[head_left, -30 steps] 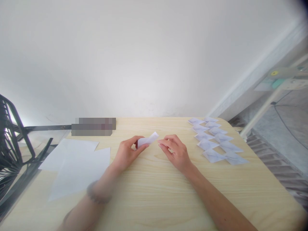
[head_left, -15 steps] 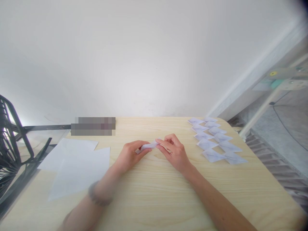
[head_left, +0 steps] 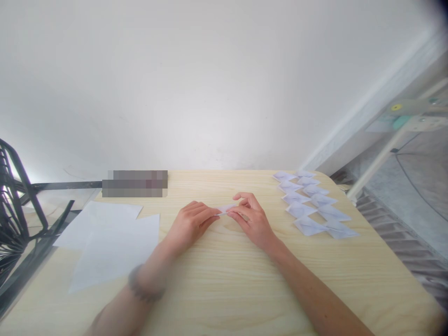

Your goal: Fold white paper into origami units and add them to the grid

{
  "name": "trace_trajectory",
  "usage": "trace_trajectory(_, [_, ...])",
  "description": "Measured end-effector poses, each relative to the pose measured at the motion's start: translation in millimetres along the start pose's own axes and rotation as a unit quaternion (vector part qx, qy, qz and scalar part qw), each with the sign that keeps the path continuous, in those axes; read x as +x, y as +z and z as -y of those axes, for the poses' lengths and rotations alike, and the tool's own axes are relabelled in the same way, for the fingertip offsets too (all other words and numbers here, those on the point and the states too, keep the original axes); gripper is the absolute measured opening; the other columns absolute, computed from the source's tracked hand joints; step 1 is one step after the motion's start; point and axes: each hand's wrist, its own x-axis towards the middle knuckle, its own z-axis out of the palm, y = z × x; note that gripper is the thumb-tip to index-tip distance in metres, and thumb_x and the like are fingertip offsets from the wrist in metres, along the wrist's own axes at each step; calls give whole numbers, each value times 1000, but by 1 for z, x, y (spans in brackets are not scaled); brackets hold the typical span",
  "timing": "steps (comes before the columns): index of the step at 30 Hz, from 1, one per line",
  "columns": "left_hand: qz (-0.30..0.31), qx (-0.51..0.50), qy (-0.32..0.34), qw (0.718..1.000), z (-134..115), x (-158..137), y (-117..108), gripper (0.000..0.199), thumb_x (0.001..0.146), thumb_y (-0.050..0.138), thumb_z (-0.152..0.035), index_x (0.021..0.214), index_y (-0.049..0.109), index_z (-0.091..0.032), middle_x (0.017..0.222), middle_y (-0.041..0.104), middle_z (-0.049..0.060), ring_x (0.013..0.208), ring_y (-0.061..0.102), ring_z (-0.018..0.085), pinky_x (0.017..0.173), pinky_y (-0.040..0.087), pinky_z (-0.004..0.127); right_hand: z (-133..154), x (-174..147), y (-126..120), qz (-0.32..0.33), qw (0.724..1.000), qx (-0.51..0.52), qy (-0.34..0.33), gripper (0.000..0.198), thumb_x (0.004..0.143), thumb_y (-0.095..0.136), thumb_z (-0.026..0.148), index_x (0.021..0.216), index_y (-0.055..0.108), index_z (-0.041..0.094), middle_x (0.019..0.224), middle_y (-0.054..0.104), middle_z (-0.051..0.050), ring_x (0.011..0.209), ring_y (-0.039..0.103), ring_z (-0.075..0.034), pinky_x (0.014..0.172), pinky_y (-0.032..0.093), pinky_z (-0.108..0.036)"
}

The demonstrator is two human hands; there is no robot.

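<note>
A small folded piece of white paper is held between my two hands, over the middle of the table. My left hand pinches its left end between thumb and fingers, covering much of that side. On the other end, my right hand grips the paper with thumb and index finger, while another finger is lifted and curled above it. Only a narrow strip of the paper shows between the fingertips.
Flat white paper sheets overlap on the table's left. Several folded paper pieces lie in two columns on the right. A blurred-out patch covers something at the back left. The wooden table meets a white wall; a black rack stands left.
The left fingers have closed over more of the paper's left end, so less of it shows there. A finger of my right hand has lifted away from the others.
</note>
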Motion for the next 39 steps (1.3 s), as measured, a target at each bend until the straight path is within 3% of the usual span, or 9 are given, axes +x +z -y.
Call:
trace_trajectory(5, [-13,0,-20,1000,-1,-1,1,16,82,52,-25,94,61,-18,69,62,2,65,54,13,62,43,26,-2,1,-1,-5,999,24,21,16,82,51,26,85,67,22,118,52,-6,83,60,-15,75,50,-30])
trace_trajectory(8, [-22,-9,-43,999,-2,-2,1,16,82,52,-25,94,60,-19,77,65,2,70,57,13,65,45,25,-3,1,-1,-6,999,39,33,17,82,52,26,90,66,24,105,62,-4,90,61,-17,79,49,-30])
trace_trajectory(13, [-18,-54,-111,992,-2,-2,1,20,82,50,-28,100,56,-21,86,63,2,75,58,13,65,48,24,-3,0,-1,-6,997,61,52,18,83,49,28,92,64,23,81,68,-2,70,63,-14,66,51,-26])
trace_trajectory(20, [-22,-100,-138,985,4,0,1,18,83,48,-25,98,55,-20,89,62,2,77,59,13,70,48,26,-4,0,-1,-13,995,74,62,21,86,44,27,95,61,22,89,65,-4,70,65,-14,66,51,-25])
trace_trajectory(28, [6,-88,-154,984,-3,0,-2,28,83,47,-29,109,52,-20,85,58,3,76,56,14,69,46,26,-4,-2,3,-29,981,141,133,33,81,51,29,113,46,21,84,65,-3,72,67,-15,66,54,-26])
trace_trajectory(33, [2,-73,-167,983,-2,1,-3,26,81,51,-33,101,57,-19,82,55,3,77,54,15,69,44,26,-4,-2,4,-29,978,140,153,24,76,57,32,97,58,20,83,68,-4,78,66,-17,66,56,-25])
trace_trajectory(39, [42,-128,-230,964,-4,2,-4,23,82,47,-37,91,56,-18,67,52,-2,61,49,11,58,40,23,-4,-2,3,-35,969,165,181,18,74,60,34,82,61,18,75,69,-3,70,67,-17,68,56,-27])
